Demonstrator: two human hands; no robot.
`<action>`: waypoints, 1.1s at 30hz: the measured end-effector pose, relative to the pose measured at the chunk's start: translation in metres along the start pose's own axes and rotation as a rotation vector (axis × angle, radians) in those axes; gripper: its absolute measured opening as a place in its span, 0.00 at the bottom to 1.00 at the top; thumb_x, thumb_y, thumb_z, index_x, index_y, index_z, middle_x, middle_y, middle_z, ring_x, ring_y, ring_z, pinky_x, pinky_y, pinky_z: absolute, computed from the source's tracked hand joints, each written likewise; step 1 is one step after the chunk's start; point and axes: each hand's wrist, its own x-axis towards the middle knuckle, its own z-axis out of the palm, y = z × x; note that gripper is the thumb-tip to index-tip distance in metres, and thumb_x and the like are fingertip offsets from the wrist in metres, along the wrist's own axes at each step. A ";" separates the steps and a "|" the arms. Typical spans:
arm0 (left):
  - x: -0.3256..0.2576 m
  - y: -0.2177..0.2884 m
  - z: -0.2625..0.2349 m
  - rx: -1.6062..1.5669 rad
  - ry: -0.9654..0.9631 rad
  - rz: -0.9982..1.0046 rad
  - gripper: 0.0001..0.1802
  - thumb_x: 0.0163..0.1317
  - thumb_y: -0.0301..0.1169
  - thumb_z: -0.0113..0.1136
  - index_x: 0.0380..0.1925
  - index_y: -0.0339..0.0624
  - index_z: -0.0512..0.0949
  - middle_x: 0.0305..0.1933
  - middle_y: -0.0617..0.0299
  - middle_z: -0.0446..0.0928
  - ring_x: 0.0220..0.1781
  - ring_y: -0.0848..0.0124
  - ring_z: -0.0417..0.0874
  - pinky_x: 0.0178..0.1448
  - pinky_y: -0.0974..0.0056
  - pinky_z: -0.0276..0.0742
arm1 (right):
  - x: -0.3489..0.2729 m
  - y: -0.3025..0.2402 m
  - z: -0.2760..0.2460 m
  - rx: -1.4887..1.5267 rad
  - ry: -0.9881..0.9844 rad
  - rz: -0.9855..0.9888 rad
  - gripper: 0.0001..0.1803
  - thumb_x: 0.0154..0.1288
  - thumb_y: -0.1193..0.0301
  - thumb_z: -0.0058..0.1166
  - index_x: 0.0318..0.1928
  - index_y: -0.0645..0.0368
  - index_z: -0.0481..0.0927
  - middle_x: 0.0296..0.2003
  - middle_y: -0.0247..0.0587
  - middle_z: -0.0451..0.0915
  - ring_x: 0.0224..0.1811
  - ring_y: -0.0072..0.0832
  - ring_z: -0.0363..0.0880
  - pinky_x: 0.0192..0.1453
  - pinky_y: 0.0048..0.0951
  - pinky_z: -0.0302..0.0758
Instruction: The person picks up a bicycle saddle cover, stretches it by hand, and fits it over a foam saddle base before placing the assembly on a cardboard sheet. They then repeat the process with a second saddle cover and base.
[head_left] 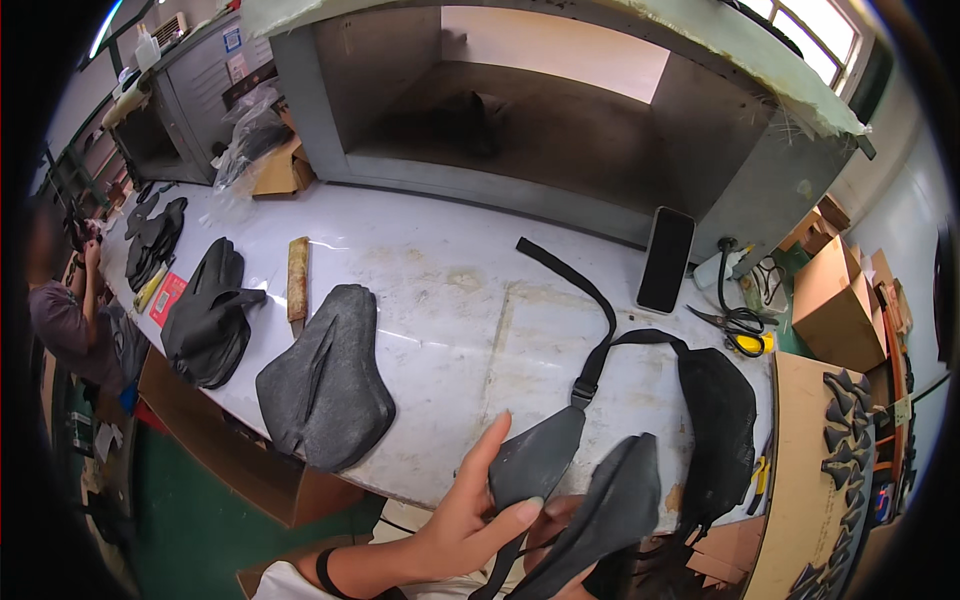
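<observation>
Grey pouch (pixel 537 460) held at the near edge of a white tabletop (pixel 430 290)

A person's left hand (pixel 465 530), a black band (pixel 325 572) at the wrist, grips the pouch at the lower center of the view, its grip closed on the smooth panel between thumb and forefinger. The right hand (pixel 563 510) is mostly hidden behind a second dark panel (pixel 615 500), and how far its grip closes cannot be told. A black strap (pixel 597 365) runs from a buckle at the pouch's tip onto the tabletop. Just to the right lies a black bag (pixel 718 430).

Left of the hands rests a grey seamed piece (pixel 335 385), with a knife (pixel 298 280) just beyond it and a dark folded piece (pixel 208 320) farther left, beside a red card (pixel 168 300). A phone (pixel 667 260) lies near the far right, close to black-handled scissors (pixel 743 322). Behind stands an open-fronted grey metal cabinet (pixel 400 170). At right, small dark pieces (pixel 848 430) line a cardboard sheet (pixel 800 440), with a cardboard box (pixel 838 310) beyond. Another person (pixel 75 330) appears at far left, in a dark top.
</observation>
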 end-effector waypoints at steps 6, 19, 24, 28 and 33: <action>0.003 0.006 -0.002 -0.139 -0.123 -0.234 0.45 0.70 0.24 0.49 0.73 0.49 0.29 0.61 0.54 0.67 0.45 0.77 0.76 0.43 0.71 0.75 | 0.001 -0.003 0.041 0.053 -0.010 -0.209 0.15 0.63 0.67 0.57 0.43 0.62 0.70 0.39 0.43 0.73 0.45 0.34 0.77 0.48 0.32 0.75; 0.003 -0.018 0.000 -0.090 -0.063 -0.086 0.34 0.72 0.26 0.45 0.71 0.43 0.41 0.62 0.50 0.65 0.57 0.72 0.70 0.62 0.64 0.65 | -0.005 -0.037 0.006 -0.253 0.016 -0.038 0.18 0.66 0.57 0.52 0.39 0.59 0.65 0.36 0.41 0.73 0.41 0.29 0.75 0.47 0.30 0.72; -0.002 -0.028 0.006 0.031 -0.036 0.073 0.32 0.71 0.25 0.42 0.69 0.41 0.40 0.61 0.46 0.65 0.56 0.68 0.72 0.63 0.59 0.65 | -0.021 -0.036 0.010 -0.192 -0.049 0.048 0.16 0.62 0.63 0.57 0.41 0.60 0.67 0.38 0.44 0.75 0.43 0.32 0.76 0.50 0.33 0.72; -0.001 -0.027 0.009 0.018 0.029 0.184 0.32 0.71 0.23 0.44 0.69 0.38 0.43 0.56 0.51 0.67 0.52 0.73 0.71 0.58 0.64 0.67 | 0.001 -0.044 0.019 -0.140 -0.107 0.114 0.17 0.59 0.67 0.60 0.42 0.60 0.69 0.39 0.47 0.77 0.46 0.34 0.78 0.53 0.36 0.72; 0.003 -0.009 0.003 -0.119 0.061 0.050 0.31 0.71 0.24 0.43 0.69 0.39 0.43 0.56 0.50 0.67 0.49 0.74 0.73 0.54 0.66 0.71 | -0.007 -0.061 -0.003 -0.081 -0.184 0.172 0.19 0.55 0.73 0.65 0.45 0.61 0.71 0.41 0.50 0.79 0.48 0.37 0.79 0.56 0.39 0.73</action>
